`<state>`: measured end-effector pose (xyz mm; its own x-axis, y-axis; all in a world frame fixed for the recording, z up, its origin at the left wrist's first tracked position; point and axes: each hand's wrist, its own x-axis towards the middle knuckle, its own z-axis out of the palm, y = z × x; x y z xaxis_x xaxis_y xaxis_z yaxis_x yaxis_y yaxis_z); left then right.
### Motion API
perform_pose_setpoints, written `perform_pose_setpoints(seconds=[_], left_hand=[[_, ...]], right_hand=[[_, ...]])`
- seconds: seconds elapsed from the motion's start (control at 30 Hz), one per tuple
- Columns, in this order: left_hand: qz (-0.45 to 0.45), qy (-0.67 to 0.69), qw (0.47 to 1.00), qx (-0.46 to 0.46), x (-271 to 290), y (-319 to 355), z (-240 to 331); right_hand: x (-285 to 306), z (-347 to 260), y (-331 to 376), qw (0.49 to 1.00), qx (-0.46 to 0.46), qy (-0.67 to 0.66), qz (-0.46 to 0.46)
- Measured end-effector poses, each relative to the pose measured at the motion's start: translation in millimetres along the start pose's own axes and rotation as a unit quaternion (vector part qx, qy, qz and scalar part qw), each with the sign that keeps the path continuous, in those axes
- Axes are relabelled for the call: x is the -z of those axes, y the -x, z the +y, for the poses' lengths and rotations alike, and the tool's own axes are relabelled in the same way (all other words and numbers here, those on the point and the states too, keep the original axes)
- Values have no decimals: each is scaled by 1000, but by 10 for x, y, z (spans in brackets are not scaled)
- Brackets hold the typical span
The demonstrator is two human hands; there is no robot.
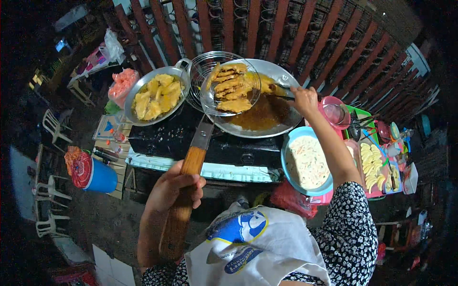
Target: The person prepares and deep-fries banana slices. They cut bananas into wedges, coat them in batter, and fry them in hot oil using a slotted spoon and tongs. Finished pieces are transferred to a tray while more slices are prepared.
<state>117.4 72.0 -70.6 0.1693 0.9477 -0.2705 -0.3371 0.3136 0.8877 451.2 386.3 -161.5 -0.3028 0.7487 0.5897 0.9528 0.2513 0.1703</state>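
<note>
My left hand (175, 188) is wrapped round the wooden handle of a wire skimmer (194, 159). Golden fried fritters (232, 93) lie in its basket, held over the left part of a wide wok (267, 131). Brown oil fills the wok's bottom. Over the wok's right rim, my right hand (305, 101) is closed on dark, thin tongs (285, 97). Their tips reach toward a yellow fritter (267, 86) at the back of the oil; whether they grip it is hard to see. More battered pieces (155, 97) sit in oil in a smaller pan (130, 107) to the left.
Right of the stove (162, 143) stands a light-blue basin (285, 159) of creamy white batter (307, 164). Beyond it are pale yellow slices (372, 164) and a pink container (335, 112). A slatted fence (253, 28) closes the back. At left is a blue bucket (100, 175).
</note>
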Motion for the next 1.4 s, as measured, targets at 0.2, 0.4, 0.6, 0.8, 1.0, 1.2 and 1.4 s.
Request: perform_pose_setpoints(seconds=[0.2,0.4,0.6,0.8,1.0,1.2,1.4], left_hand=[[14,6,1000,3,3,36,-84],[-9,12,1000,24,9,-42,-126],[27,-45,998,36,-64,-63,-86],[18,-45,998,37,-116,-86,-85],[5,-52,998,44,-124,-98,-89],[16,1,1000,5,-71,16,-95],[128,-83,988,-27,-181,241,142]], right_hand=[[380,133,-2,984,-128,-111,-51],[157,657,122,934,-213,-263,-111],[306,765,211,879,-184,-434,-65],[948,-32,91,971,-134,-194,29],[955,-336,114,985,13,-115,128],[971,72,111,980,-102,-147,89],[426,220,179,998,20,-24,49]])
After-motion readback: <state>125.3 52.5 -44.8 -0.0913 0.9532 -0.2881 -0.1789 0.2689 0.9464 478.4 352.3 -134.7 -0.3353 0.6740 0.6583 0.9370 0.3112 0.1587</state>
